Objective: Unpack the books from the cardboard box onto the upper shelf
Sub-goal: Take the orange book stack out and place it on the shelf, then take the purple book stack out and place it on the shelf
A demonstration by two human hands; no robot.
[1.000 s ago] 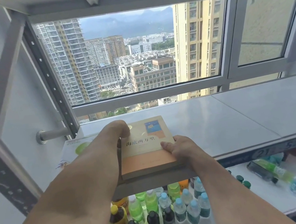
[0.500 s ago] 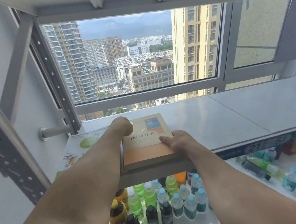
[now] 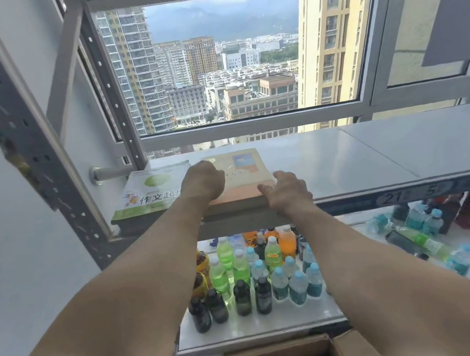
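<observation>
On shelf [image 3: 345, 163], green book [image 3: 152, 194] is showing "作文"; curled left hand [image 3: 203, 182] and half-open right hand [image 3: 286, 193] are touching tan book [image 3: 245, 173], neither gripping.

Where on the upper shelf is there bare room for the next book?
Free: the upper shelf right of the orange book, out to its right end. Crowded: the left end, where the green book lies against the upright beside the orange one under both hands.
</observation>
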